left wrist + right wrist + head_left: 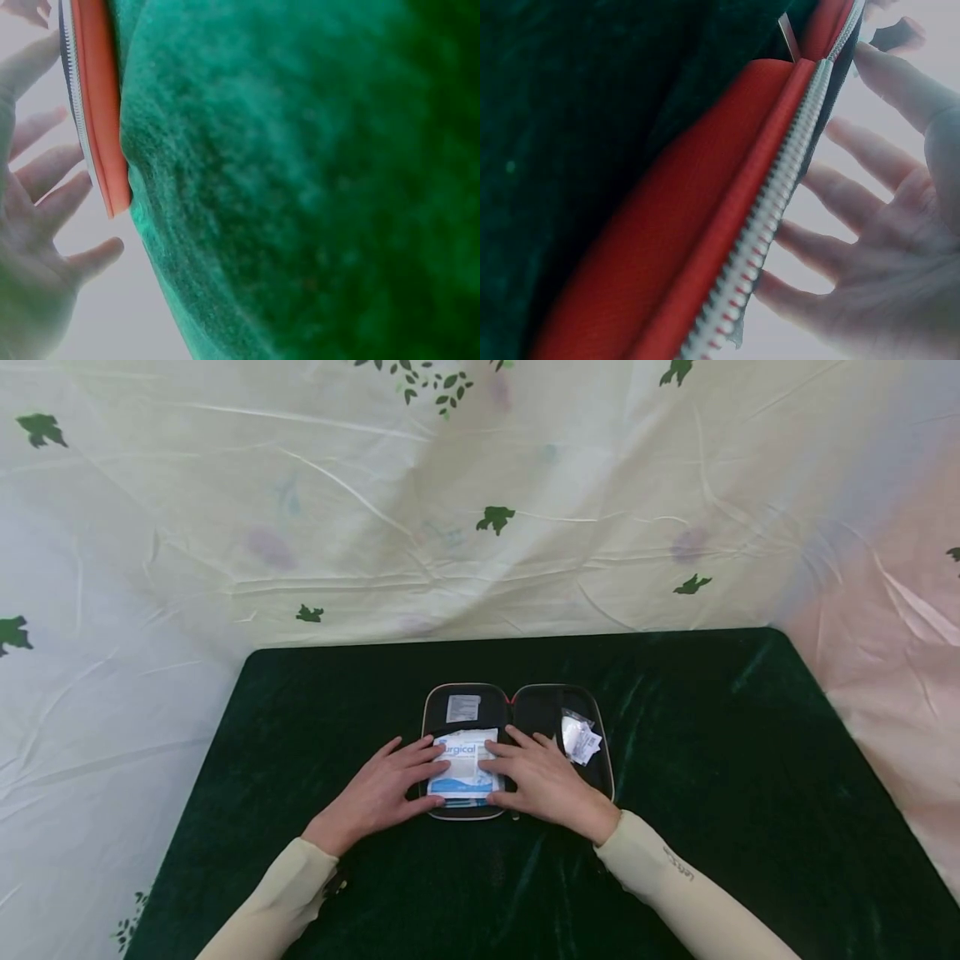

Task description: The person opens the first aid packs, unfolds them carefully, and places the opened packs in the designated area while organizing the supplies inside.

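Surgical dressing packet (463,764) lies in the left half of an open zip case (551,706), pressed flat under both hands.

Left hand (378,793) rests with straight, spread fingers on the packet's left edge; right hand (542,781) lies the same way on its right edge, neither gripping anything, seemingly to flatten the packet into that compartment. The case sits spread open on the dark green velvet tablecloth (712,777), near its middle. A small clear pouch (581,737) sits in the right compartment, just beside the right hand's fingers. A white label (462,707) shows above the packet. The wrist views show the case's red shell (705,225) and zipper (780,202) lying on the velvet.
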